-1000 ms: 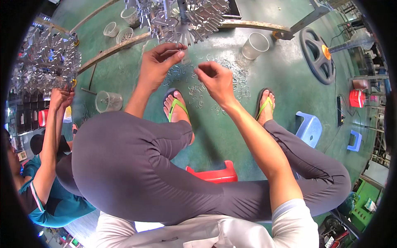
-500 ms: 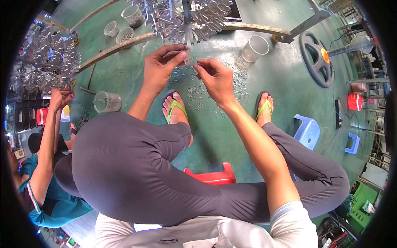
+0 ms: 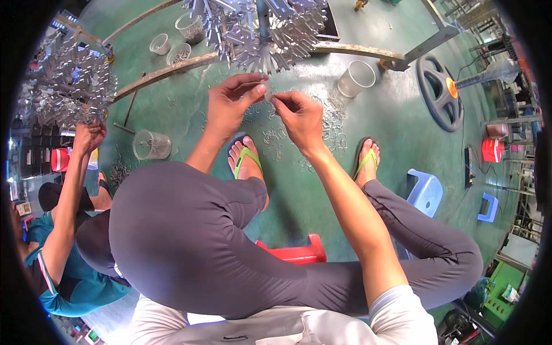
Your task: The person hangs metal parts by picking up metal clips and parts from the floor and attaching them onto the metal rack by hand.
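Observation:
My left hand is pinched, thumb against fingers, on a small metal piece that is mostly hidden. Close beside it, my right hand is also closed in a pinch, its fingertips almost meeting the left ones; what lies in them is too small to make out. Just above both hands hangs a rack of shiny metal pieces, fanned out in tiers around a central post. Many thin, curved metal hooks lie scattered on the green floor below.
A wooden rail runs behind the hands. Clear plastic tubs stand at right and left. A red stool, a blue stool and a black wheel-shaped base surround me. At left, a co-worker's hands reach to another rack.
Both hands have come slightly closer together, fingertips nearly touching. The metal piece at my left fingers shows less now. The whole view has shifted a little, with the rack sitting lower.

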### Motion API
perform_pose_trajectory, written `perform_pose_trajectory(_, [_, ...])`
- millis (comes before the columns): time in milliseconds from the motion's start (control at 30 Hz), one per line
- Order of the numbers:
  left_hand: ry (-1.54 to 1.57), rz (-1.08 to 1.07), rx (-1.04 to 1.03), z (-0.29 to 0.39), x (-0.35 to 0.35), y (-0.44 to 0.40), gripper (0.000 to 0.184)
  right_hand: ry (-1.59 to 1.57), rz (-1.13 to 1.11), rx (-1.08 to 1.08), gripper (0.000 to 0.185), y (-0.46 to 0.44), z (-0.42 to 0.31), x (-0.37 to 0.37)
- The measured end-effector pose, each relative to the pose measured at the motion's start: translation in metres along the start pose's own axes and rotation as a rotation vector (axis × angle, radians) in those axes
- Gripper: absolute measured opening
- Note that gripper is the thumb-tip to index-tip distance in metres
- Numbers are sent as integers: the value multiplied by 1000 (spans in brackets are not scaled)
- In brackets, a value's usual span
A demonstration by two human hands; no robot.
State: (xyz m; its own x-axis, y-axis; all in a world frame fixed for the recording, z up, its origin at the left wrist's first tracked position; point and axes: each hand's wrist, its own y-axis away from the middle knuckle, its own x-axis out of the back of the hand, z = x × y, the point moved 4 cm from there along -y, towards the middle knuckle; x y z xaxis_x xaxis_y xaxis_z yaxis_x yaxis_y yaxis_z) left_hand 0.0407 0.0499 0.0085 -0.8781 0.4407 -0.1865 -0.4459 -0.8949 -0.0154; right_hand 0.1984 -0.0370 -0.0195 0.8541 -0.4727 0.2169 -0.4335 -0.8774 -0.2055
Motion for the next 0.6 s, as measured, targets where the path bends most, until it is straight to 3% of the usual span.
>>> perform_pose_trajectory(100, [-44,77,-110,-15,2,3,28,-4,-31,-70,15,-2,2,-2])
perform_pose_trajectory(233, [-609,-165,36,-33,7,4,24,2,-50,-11,15,-6,6,-8])
perform_pose_trajectory(533, [-548,-68,-223,-33,3,7,15,100,-202,-42,16,-17,-3,1])
perform_pose_trajectory(600, [-602,-64,-181,-33,2,5,14,99,-224,-68,19,-20,-4,2])
